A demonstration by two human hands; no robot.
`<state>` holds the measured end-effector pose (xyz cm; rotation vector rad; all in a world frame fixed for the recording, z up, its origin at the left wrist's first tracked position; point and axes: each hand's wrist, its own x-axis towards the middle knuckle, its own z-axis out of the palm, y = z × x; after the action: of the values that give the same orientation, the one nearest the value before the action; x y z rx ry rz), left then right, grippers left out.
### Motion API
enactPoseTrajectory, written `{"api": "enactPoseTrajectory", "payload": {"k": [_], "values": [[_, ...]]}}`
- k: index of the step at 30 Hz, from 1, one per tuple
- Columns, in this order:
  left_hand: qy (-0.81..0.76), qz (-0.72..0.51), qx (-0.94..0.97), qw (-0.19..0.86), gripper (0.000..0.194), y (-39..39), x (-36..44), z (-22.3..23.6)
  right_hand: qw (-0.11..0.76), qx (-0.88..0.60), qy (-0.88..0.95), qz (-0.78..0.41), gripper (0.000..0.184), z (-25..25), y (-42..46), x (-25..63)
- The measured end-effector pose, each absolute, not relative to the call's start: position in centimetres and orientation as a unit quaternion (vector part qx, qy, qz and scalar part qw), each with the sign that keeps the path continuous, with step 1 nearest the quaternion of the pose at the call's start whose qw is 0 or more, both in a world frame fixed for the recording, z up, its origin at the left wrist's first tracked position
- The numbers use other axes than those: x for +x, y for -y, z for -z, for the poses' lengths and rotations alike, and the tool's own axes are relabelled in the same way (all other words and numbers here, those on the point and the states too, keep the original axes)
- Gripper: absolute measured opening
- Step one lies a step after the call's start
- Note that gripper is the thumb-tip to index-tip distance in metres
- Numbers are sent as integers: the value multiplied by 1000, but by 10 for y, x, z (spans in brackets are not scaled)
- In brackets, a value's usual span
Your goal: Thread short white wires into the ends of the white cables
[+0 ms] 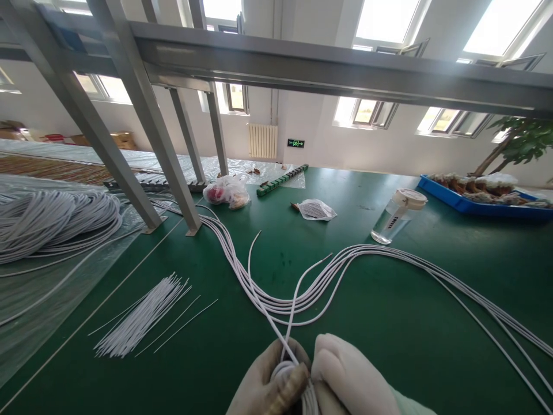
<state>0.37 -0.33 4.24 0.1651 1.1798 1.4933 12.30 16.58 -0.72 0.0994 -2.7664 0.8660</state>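
Note:
Both my hands wear pale gloves at the bottom edge of the view. My left hand (pixel 265 383) and my right hand (pixel 345 377) are closed together around a small coil of white cable (pixel 288 369). Two loose cable ends rise from the coil and curve away over the green table (pixel 389 323). Just beyond my hands, a bundle of several long white cables (pixel 302 297) sweeps across the table from the back left to the right edge.
A pile of thin white ties (pixel 142 314) lies at left. A large heap of white cable (pixel 52 222) rests on plastic sheet. Grey frame legs (pixel 168 167) stand on the table. Behind are a clear bottle (pixel 395 216), small plastic bags (pixel 227 191) and a blue tray (pixel 479 202).

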Motion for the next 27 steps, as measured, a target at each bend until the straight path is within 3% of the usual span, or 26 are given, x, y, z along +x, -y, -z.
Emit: {"api": "enactPoseTrajectory", "payload": {"k": [3, 8, 10, 12, 14, 18, 21, 23, 27], "values": [[-623, -590, 170, 484, 71, 2, 4, -33, 54, -119, 901, -413, 20, -7, -158, 117], [-771, -368, 374, 361, 21, -11, 6, -31, -157, -311, 701, -622, 25, -11, -155, 99], [-785, -298, 417, 347, 15, -17, 5, -32, -201, -338, 634, -665, 21, -7, -158, 98], [-787, -322, 403, 338, 15, -19, 5, -33, -212, -340, 597, -695, 17, -8, -162, 101], [-770, -410, 337, 354, 24, -17, 4, -34, -190, -321, 595, -712, 19, -13, -168, 106], [-734, -496, 172, 431, 59, -11, 1, -39, -83, -284, 682, -668, 46, -23, -178, 117], [-686, -539, 105, 478, 70, -10, -1, -43, 36, -198, 804, -559, 27, -19, -182, 124], [-662, -553, 107, 495, 74, -10, -1, -43, 105, -89, 885, -446, 26, -16, -182, 126], [-670, -554, 156, 469, 65, -9, 4, -42, 145, 39, 952, -266, 15, -23, -181, 123]]}}
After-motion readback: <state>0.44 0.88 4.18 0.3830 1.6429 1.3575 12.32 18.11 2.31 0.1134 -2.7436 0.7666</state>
